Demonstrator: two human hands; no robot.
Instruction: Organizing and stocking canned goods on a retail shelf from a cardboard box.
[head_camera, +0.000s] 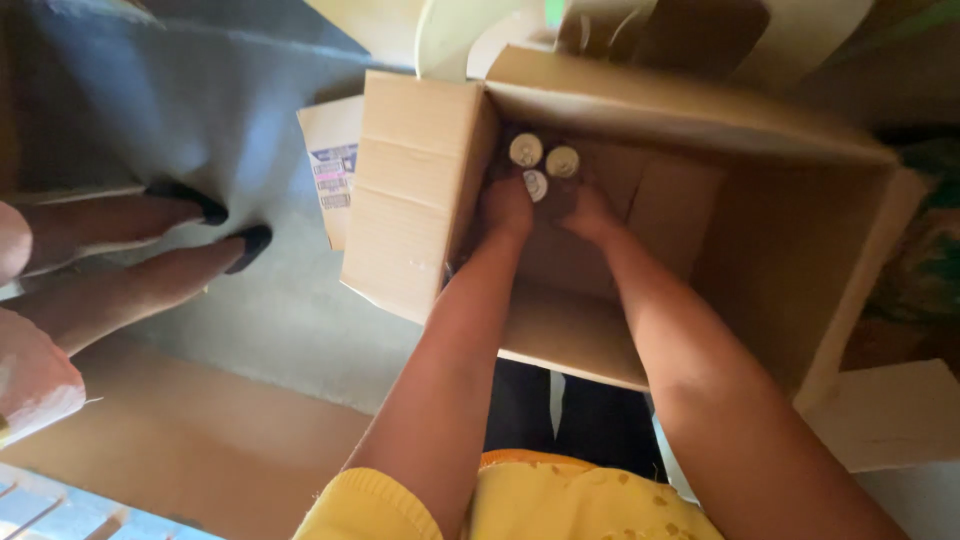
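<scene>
- White-capped bottles (543, 165), three of them, are standing tightly together in the far left corner of an open cardboard box (690, 110).
- The left hand (507, 205) and right hand (588, 212) are wrapping around the bottles from either side, gripping the cluster.
- Another person's legs (120, 255) in dark shoes are showing on the grey floor (290, 320), left of the box.

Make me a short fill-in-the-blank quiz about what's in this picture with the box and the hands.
Both hands, the left hand and the right hand, reach into an open ____ box.
The bottles in the box's far corner number ____.
Their caps are ____ in colour.
Missing words: cardboard; three; white
</scene>
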